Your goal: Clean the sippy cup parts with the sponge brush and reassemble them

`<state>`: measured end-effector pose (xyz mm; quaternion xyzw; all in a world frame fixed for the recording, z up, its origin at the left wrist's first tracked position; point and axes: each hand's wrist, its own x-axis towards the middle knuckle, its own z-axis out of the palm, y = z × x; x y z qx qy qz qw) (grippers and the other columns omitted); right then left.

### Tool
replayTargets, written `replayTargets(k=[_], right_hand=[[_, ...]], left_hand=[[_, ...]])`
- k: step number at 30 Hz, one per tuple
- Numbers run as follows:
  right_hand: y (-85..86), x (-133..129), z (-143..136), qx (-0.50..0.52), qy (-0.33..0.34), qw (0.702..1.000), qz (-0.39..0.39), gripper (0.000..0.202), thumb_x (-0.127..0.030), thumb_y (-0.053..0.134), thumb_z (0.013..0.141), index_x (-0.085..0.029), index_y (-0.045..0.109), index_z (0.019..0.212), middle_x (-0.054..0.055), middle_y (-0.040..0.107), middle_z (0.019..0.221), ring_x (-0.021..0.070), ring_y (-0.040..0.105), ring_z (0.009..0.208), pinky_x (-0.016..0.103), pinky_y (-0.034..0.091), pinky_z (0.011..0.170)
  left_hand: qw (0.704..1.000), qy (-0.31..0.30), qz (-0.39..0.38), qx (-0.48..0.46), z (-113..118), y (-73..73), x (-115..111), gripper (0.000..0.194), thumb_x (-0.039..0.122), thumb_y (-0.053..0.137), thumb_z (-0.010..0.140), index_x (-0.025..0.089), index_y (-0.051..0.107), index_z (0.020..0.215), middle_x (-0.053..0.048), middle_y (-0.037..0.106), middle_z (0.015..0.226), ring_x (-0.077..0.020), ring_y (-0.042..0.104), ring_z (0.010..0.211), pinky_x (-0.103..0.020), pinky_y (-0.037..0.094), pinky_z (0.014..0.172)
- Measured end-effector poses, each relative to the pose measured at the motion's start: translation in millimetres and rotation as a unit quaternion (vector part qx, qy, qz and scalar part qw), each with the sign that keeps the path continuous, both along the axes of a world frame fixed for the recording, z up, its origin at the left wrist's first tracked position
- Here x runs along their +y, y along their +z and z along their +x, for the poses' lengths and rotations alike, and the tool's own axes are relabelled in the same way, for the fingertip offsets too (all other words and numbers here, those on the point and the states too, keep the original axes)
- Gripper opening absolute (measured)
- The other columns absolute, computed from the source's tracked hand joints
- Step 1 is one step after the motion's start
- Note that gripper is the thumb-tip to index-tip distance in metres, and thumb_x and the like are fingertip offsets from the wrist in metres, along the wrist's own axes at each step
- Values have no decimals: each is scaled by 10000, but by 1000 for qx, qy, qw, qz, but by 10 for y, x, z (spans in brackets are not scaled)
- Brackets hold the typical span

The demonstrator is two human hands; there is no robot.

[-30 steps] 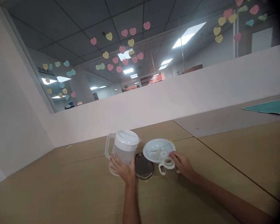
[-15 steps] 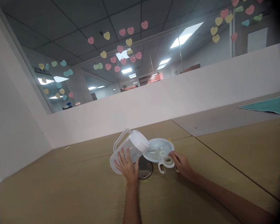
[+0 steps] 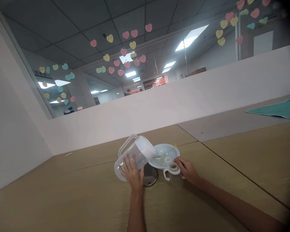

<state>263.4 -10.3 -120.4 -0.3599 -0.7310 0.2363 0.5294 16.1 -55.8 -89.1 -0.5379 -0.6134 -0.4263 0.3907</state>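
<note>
My left hand [image 3: 132, 174] is wrapped round the side of a translucent plastic pitcher [image 3: 141, 153], which is tilted with its white top toward the right. My right hand [image 3: 187, 170] holds the rim of a small clear jar [image 3: 176, 177] with a white collar and a hooked handle on its left. Behind the jar lies a pale blue-white bowl [image 3: 163, 149], overlapped by the pitcher's top. A round dark disc with a metal rim [image 3: 150, 175] rests on the table between the pitcher and the jar.
The wooden table [image 3: 74, 199] has dark seams running across it. A teal cloth [image 3: 280, 109] lies at the far right. One small pale piece [image 3: 68, 154] is near the wall at the left. Behind the table stands a white low wall [image 3: 195, 93] with glass above.
The view has shifted very slightly. Both hands keep their holds, and the pitcher and jar stay in nearly the same place.
</note>
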Motion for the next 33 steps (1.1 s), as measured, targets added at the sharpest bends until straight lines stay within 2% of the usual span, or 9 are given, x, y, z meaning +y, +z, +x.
replayTargets(k=[5, 11, 17, 21, 26, 33], right_hand=[[-15, 18, -8, -4, 1, 1000, 6, 389, -438, 289, 899, -184, 506, 700, -11, 527, 615, 117, 483, 582, 218, 368, 572], [-14, 14, -17, -3, -1, 1000, 3, 388, -445, 280, 899, -190, 506, 713, 0, 537, 634, 127, 491, 597, 230, 374, 581], [9, -8, -11, -5, 5, 1000, -3, 413, -473, 259, 900, -193, 493, 707, -1, 511, 613, 128, 473, 582, 226, 376, 565], [17, -13, -3, -8, 0, 1000, -4, 413, -474, 264, 897, -193, 501, 709, -7, 512, 594, 131, 471, 569, 226, 367, 565], [-18, 14, -5, -13, -10, 1000, 1, 391, -458, 288, 895, -196, 507, 703, -15, 514, 583, 127, 467, 554, 223, 351, 555], [3, 0, -7, -13, -6, 1000, 1, 418, -478, 264, 898, -197, 504, 703, -8, 517, 587, 130, 474, 563, 226, 363, 562]], left_hand=[[998, -6, 44, -33, 33, 10, 21, 796, 498, 607, 715, 123, 297, 1345, -223, 356, 1364, -355, 284, 1289, -606, 187, 1026], [991, -108, 71, -46, 46, 60, 2, 988, 476, 681, 662, 101, 115, 1380, -260, 278, 1376, -327, 266, 1306, -525, 302, 1030], [983, -173, 53, 41, 57, 8, 19, 943, 386, 694, 677, 150, 91, 1361, -249, 273, 1373, -336, 259, 1314, -569, 303, 1019], [976, -204, 41, 65, 102, -16, 40, 882, 333, 669, 701, 148, 100, 1348, -262, 247, 1377, -344, 254, 1315, -611, 276, 1009], [976, -208, 38, 47, 149, -4, 24, 824, 299, 633, 729, 168, 94, 1338, -255, 231, 1387, -343, 218, 1331, -633, 256, 999], [975, -208, 40, 68, 161, -8, 12, 753, 260, 614, 744, 180, 129, 1315, -243, 234, 1403, -333, 197, 1343, -640, 207, 1016]])
